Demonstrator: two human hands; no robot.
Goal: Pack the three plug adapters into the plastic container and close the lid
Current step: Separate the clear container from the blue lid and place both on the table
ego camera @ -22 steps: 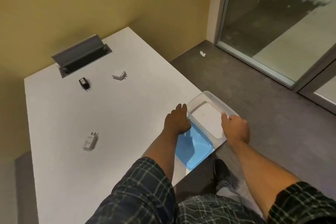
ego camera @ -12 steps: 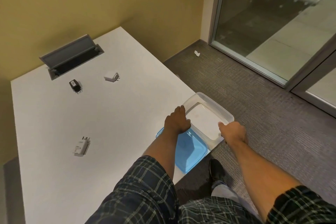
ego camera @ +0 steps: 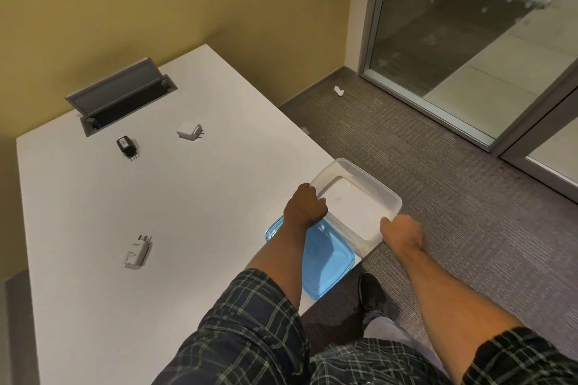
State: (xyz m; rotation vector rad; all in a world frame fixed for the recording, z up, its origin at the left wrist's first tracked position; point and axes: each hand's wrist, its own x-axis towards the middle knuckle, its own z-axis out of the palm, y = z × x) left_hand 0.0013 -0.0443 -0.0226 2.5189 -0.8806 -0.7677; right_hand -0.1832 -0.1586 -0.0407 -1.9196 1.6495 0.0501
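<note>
A clear plastic container [ego camera: 369,180] sits empty at the table's right edge, partly over a blue lid [ego camera: 328,259] that lies flat beside it. My left hand [ego camera: 305,206] grips the container's left rim. On its near right corner my right hand [ego camera: 402,231] is closed. Three plug adapters lie on the table: a black adapter [ego camera: 126,147] and a small white adapter [ego camera: 189,131] at the far side, a larger white adapter [ego camera: 137,251] to the left of my arm.
A grey cable hatch [ego camera: 119,94] stands open at the far end of the white table [ego camera: 187,191]. The table's right edge drops to grey carpet, where my shoe [ego camera: 370,294] shows. A glass door is at the right.
Both hands have closed tighter on the container's rim and the container has slid a little toward me, over the blue lid. The adapters have not moved.
</note>
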